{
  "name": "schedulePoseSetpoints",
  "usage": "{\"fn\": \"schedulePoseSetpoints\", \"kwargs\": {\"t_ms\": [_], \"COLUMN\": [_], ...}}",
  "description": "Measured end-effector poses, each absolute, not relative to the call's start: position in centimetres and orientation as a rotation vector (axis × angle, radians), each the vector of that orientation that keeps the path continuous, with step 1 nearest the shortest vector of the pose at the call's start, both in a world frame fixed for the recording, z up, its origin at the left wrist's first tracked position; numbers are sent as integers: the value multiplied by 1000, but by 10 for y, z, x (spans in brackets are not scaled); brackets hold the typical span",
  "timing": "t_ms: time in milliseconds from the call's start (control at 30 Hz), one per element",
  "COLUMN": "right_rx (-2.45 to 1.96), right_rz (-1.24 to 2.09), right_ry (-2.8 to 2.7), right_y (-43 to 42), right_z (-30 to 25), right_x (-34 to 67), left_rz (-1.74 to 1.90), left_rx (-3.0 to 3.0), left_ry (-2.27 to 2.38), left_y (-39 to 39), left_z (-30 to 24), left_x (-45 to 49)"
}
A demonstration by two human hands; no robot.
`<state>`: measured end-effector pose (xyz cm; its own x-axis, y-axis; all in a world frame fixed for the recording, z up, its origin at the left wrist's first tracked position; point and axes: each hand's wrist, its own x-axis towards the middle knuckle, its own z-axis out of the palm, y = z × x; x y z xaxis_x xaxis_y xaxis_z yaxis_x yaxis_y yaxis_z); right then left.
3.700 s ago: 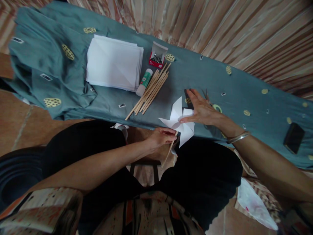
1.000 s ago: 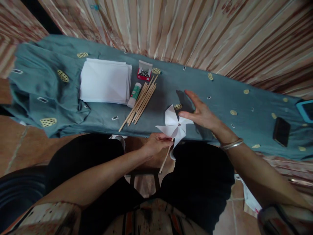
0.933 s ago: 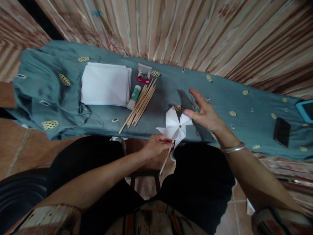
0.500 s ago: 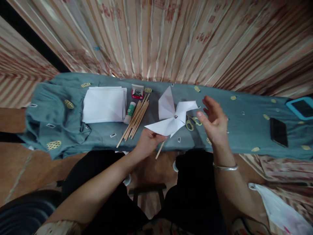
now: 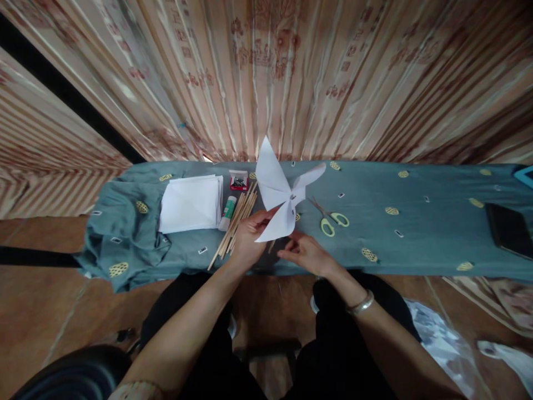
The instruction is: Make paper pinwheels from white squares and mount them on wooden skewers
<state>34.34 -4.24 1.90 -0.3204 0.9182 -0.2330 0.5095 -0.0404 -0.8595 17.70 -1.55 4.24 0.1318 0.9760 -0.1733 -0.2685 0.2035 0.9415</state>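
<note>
My left hand point(image 5: 252, 239) is closed on a white paper pinwheel point(image 5: 272, 178), behind its lower blade. The pinwheel is tilted upward, its curled blades meeting at a small dark fastener in the middle. A short piece of its wooden stick point(image 5: 271, 246) shows below the blade; the rest is hidden by paper and hand. Just right of the stick is my right hand point(image 5: 306, 253), thumb and finger stretched toward it and apart, with nothing seen between them. Scissors point(image 5: 333, 219) with light green handles lie on the cloth to the right of the pinwheel.
Several loose wooden sticks point(image 5: 233, 228) lie left of my hands, beside a glue stick point(image 5: 227, 213). Behind them sits a small red box point(image 5: 239, 181) of metal pieces. A stack of white paper point(image 5: 191, 203) lies farther left. A dark phone point(image 5: 510, 229) rests at the right.
My right hand has come down and left, from beside the pinwheel to below it near the stick. The pinwheel is turned and tilted more upright in my left hand. The view has shifted.
</note>
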Motion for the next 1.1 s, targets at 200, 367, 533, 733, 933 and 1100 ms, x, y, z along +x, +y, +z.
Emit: {"fn": "schedulePoseSetpoints", "kwargs": {"t_ms": [200, 367, 533, 733, 933, 1100], "right_rx": [-1323, -1314, -1339, -1326, -1195, -1171], "right_rz": [1312, 1194, 1120, 1113, 1437, 1212], "right_ry": [-1864, -1956, -1990, -1984, -1707, -1417], "right_y": [-42, -37, -34, -34, -21, -13], "right_z": [10, 11, 23, 25, 25, 25], "right_x": [321, 320, 326, 330, 359, 376], "left_rz": [1228, 1252, 1223, 1145, 1191, 1159], "left_rx": [941, 1040, 1087, 1224, 1114, 1156], "left_ry": [920, 978, 1029, 1140, 1094, 1122], "left_y": [-19, -21, -21, -20, -19, -18], "left_z": [42, 46, 35, 23, 33, 24], "left_x": [179, 177, 176, 173, 175, 174]}}
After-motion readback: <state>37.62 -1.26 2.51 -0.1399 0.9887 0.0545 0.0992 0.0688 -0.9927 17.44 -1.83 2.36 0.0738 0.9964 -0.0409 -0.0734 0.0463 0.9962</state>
